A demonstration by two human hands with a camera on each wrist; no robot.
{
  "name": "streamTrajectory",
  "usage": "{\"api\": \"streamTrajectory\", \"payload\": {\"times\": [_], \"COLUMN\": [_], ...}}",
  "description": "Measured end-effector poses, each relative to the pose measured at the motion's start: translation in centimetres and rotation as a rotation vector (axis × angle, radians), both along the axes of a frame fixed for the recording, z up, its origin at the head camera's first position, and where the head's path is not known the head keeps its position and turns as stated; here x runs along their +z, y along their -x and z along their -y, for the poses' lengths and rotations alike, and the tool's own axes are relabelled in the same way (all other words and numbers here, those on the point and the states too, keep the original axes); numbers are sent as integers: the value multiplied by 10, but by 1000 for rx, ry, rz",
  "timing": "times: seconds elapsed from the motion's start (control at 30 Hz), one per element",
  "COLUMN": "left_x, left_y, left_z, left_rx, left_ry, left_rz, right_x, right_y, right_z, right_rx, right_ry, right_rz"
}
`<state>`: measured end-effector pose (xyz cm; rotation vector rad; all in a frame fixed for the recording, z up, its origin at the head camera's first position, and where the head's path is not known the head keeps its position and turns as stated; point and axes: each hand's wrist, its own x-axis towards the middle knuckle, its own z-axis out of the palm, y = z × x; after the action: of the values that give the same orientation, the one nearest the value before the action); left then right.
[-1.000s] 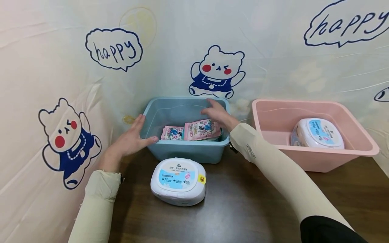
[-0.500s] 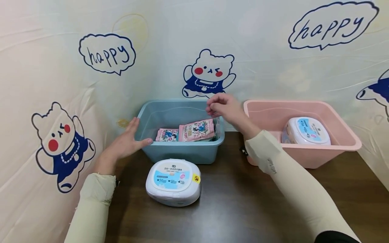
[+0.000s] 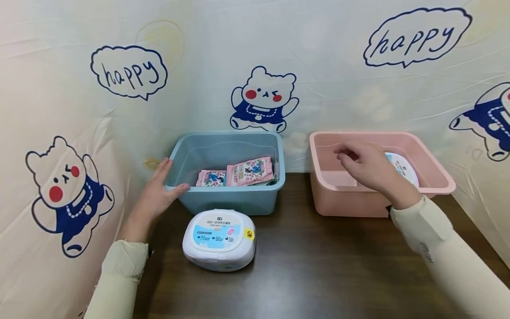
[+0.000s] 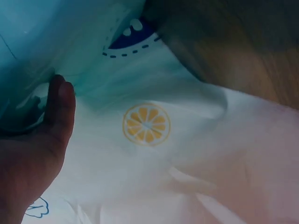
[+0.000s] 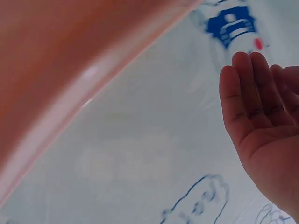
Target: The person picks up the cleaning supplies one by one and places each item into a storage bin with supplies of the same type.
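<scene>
My left hand (image 3: 156,197) rests at the left side of the blue bin (image 3: 229,199), its thumb over the front rim and its fingers along the side. In that bin lie pink floral packets (image 3: 250,171). Over the pink bin (image 3: 350,203) is my right hand (image 3: 368,166), holding nothing; in the right wrist view its fingers (image 5: 250,88) are extended, only loosely bent. Behind this hand a white lidded tub (image 3: 403,168) sits in the pink bin, partly hidden. A second white tub (image 3: 219,239) with a blue label stands on the table before the blue bin.
Both bins stand on a dark wooden table (image 3: 299,274), with a gap between them. A pale printed cloth (image 3: 326,66) with bears and "happy" bubbles hangs behind and along the left side.
My right hand has left the blue bin and moved right, over the pink one. The left hand stays on the blue bin. The head view has shifted a little to the right.
</scene>
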<state>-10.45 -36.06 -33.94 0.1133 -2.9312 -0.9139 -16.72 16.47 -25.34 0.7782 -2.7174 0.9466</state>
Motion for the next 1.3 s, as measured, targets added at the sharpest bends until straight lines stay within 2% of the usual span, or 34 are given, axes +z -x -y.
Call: {"api": "streamTrajectory", "payload": {"times": [0.17,0.23,0.3,0.37,0.43,0.6,0.67,0.83,0.97,1.17,1.3], "left_x": [-8,-12,-16,-22,-28,-50,-59,-71,-73,-78,-76], "left_y": [-11,-20,-32,-45,-57,-79,-84,-93,-100,-99,-97], "left_z": [-7,-9,-10,-9,-9,-10,-11,-16,-24,-38,-45], "left_rx": [23,16,-15,-40,-67,-133,-176,-269,-301,-320,-317], "left_ry": [-60,-148,-261,-332,-351,-253,-251,-285,-238,-177,-135], "left_rz": [-102,-132,-141,-121,-72,10,7,26,72,124,101], "right_x": [-15,-21,-27,-34,-40,-52,-56,-65,-66,-64,-68], "right_y": [3,6,6,8,9,18,20,22,27,32,30], "right_z": [-46,-64,-82,-101,-119,-159,-173,-202,-213,-225,-230], "right_rx": [-3,-7,-18,-47,-90,-156,-173,-205,-183,-114,-112], "right_ry": [-139,-190,-229,-270,-314,-410,-418,-402,-427,-430,-418], "right_rz": [-218,-260,-256,-221,-169,8,84,240,324,354,339]}}
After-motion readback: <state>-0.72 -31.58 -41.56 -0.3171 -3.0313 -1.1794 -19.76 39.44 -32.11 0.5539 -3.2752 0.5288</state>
